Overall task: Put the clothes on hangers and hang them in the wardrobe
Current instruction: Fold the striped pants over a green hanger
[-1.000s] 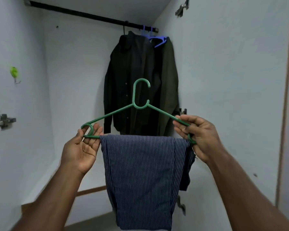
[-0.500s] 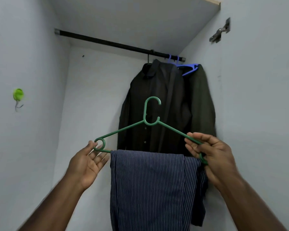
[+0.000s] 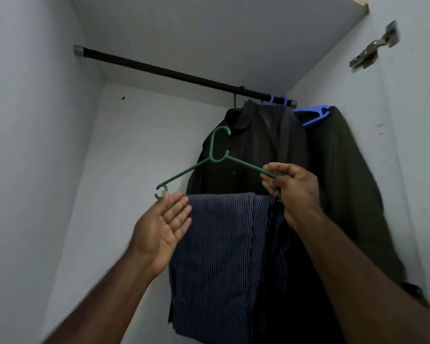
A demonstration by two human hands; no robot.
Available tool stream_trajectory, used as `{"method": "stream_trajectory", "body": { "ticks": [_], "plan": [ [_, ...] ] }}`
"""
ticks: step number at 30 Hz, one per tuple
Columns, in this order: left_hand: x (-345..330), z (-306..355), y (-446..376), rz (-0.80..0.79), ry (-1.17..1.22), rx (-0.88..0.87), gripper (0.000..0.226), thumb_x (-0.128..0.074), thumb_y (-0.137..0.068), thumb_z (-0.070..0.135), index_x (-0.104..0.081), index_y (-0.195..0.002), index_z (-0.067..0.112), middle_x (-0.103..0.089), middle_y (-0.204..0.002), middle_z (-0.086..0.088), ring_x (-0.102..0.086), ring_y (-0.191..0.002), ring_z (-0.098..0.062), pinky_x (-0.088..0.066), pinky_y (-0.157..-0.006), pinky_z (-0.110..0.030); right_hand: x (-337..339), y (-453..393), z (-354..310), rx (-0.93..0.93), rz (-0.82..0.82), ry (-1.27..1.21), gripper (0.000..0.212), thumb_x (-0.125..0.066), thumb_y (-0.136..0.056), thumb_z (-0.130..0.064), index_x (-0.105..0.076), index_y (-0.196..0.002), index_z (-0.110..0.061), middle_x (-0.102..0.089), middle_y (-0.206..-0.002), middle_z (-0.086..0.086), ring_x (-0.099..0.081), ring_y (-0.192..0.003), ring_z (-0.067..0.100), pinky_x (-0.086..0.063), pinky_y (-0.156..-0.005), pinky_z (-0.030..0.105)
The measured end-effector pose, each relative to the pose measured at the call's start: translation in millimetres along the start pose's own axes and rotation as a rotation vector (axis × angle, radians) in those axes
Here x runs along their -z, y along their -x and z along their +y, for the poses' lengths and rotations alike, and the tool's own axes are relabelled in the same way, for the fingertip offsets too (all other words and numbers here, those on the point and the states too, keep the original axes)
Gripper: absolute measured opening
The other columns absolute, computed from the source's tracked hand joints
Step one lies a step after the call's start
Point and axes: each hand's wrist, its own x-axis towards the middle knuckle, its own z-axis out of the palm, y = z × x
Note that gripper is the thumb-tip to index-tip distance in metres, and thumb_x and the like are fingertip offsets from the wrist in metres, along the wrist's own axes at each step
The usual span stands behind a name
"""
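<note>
1. Inside a pale wardrobe, a green hanger (image 3: 217,165) carrying folded striped trousers (image 3: 224,256) is held up below the black rail (image 3: 174,73), its hook pointing up toward the bare stretch of the rail to the left of the clothes hung there.
2. The trousers, navy with thin white stripes, drape over the hanger's bottom bar and fall in soft folds well below the rail; they look limp and fairly light, and likely to slide along the smooth plastic bar if the hanger tips.
3. The hanger looks thin, stiff and light; its sloping arms or the neck under the hook seem the surest places to grip, since the cloth itself gives no firm hold.
4. The right hand (image 3: 293,192) is closed on the hanger's right end, fingers pinching the sloping arm where it meets the bottom bar, and appears to bear most of the load.
5. The left hand (image 3: 163,227) is wide open, palm facing inward, fingertips just at the small hook on the hanger's left end; whether it touches the plastic cannot be told, and it grips nothing.
6. At the rail's right end hang a dark shirt (image 3: 256,155) and an olive garment (image 3: 345,184) on a blue hanger (image 3: 313,115).
</note>
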Motion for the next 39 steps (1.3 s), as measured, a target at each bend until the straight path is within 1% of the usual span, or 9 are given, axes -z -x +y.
{"method": "stream_trajectory", "body": {
  "ticks": [4, 10, 16, 18, 22, 24, 27, 29, 39],
  "plan": [
    [6.2, 1.6, -56.5, -0.127, 0.008, 0.016, 0.064, -0.059, -0.085, 0.051, -0.058, -0.137, 0.014, -0.066, -0.133, -0.005, -0.062, -0.124, -0.021, -0.047, -0.107, -0.041, -43.1, -50.1, 9.4, 0.075, 0.010, 0.064, 0.040, -0.047, -0.080, 0.024, -0.071, -0.091, -0.005, -0.075, -0.095, 0.009, -0.075, -0.090, 0.021, -0.062, -0.080, 0.033],
    [0.7, 14.4, -130.6, -0.232, 0.002, 0.010, 0.065, -0.057, -0.084, 0.053, -0.056, -0.137, 0.015, -0.061, -0.140, -0.006, -0.058, -0.128, -0.021, -0.047, -0.106, -0.039, -89.9, -125.2, 8.7, 0.176, 0.078, 0.171, 0.037, -0.052, -0.083, 0.021, -0.073, -0.089, -0.009, -0.075, -0.093, 0.008, -0.076, -0.083, 0.016, -0.061, -0.070, 0.027],
    [-15.1, 21.9, -188.1, -0.254, 0.001, -0.017, 0.057, -0.048, -0.098, 0.052, -0.054, -0.141, 0.014, -0.059, -0.142, -0.006, -0.056, -0.130, -0.021, -0.043, -0.111, -0.040, -119.2, -191.0, 2.2, 0.232, 0.132, 0.271, 0.039, -0.047, -0.082, 0.022, -0.069, -0.084, -0.010, -0.073, -0.094, 0.010, -0.075, -0.084, 0.021, -0.063, -0.074, 0.035],
    [-20.8, 21.1, -199.8, -0.257, -0.008, -0.032, 0.056, -0.048, -0.098, 0.052, -0.054, -0.139, 0.015, -0.059, -0.142, -0.005, -0.056, -0.129, -0.020, -0.044, -0.110, -0.039, -127.8, -210.4, 0.3, 0.249, 0.144, 0.310, 0.039, -0.045, -0.085, 0.019, -0.069, -0.082, -0.011, -0.072, -0.092, 0.009, -0.075, -0.082, 0.019, -0.063, -0.070, 0.034],
    [-31.2, 19.5, -215.5, -0.248, -0.023, -0.050, 0.056, -0.047, -0.099, 0.053, -0.054, -0.139, 0.015, -0.058, -0.142, -0.005, -0.055, -0.130, -0.019, -0.044, -0.109, -0.038, -141.4, -240.8, -4.2, 0.289, 0.190, 0.373, 0.037, -0.046, -0.089, 0.013, -0.068, -0.077, -0.013, -0.072, -0.089, 0.008, -0.074, -0.076, 0.019, -0.057, -0.057, 0.025],
    [-35.3, 19.2, -221.6, -0.245, -0.023, -0.061, 0.056, -0.047, -0.099, 0.052, -0.054, -0.140, 0.014, -0.057, -0.143, -0.005, -0.055, -0.130, -0.020, -0.044, -0.109, -0.038, -143.4, -252.3, -4.9, 0.297, 0.199, 0.404, 0.037, -0.046, -0.088, 0.013, -0.068, -0.076, -0.015, -0.072, -0.088, 0.006, -0.074, -0.076, 0.019, -0.058, -0.058, 0.026],
    [-40.3, 17.8, -228.9, -0.236, -0.029, -0.067, 0.057, -0.046, -0.099, 0.053, -0.054, -0.141, 0.015, -0.056, -0.144, -0.005, -0.053, -0.133, -0.021, -0.042, -0.111, -0.039, -145.8, -267.1, -7.0, 0.300, 0.200, 0.449, 0.036, -0.047, -0.087, 0.012, -0.068, -0.078, -0.016, -0.072, -0.089, 0.006, -0.073, -0.079, 0.019, -0.063, -0.069, 0.035],
    [-42.4, 16.6, -233.2, -0.226, -0.037, -0.065, 0.057, -0.046, -0.099, 0.053, -0.054, -0.140, 0.015, -0.055, -0.145, -0.005, -0.052, -0.134, -0.022, -0.041, -0.113, -0.040, -149.0, -273.3, -9.3, 0.305, 0.205, 0.467, 0.037, -0.046, -0.087, 0.012, -0.068, -0.079, -0.016, -0.071, -0.090, 0.006, -0.072, -0.082, 0.021, -0.064, -0.073, 0.040],
    [-55.4, 5.9, -241.3, -0.229, -0.033, -0.068, 0.056, -0.050, -0.097, 0.053, -0.055, -0.138, 0.015, -0.055, -0.145, -0.006, -0.054, -0.132, -0.022, -0.043, -0.111, -0.039, -135.2, -275.6, -10.5, 0.333, 0.198, 0.524, 0.038, -0.046, -0.086, 0.011, -0.070, -0.079, -0.018, -0.072, -0.092, 0.004, -0.072, -0.083, 0.020, -0.064, -0.073, 0.040]
  ]
}}
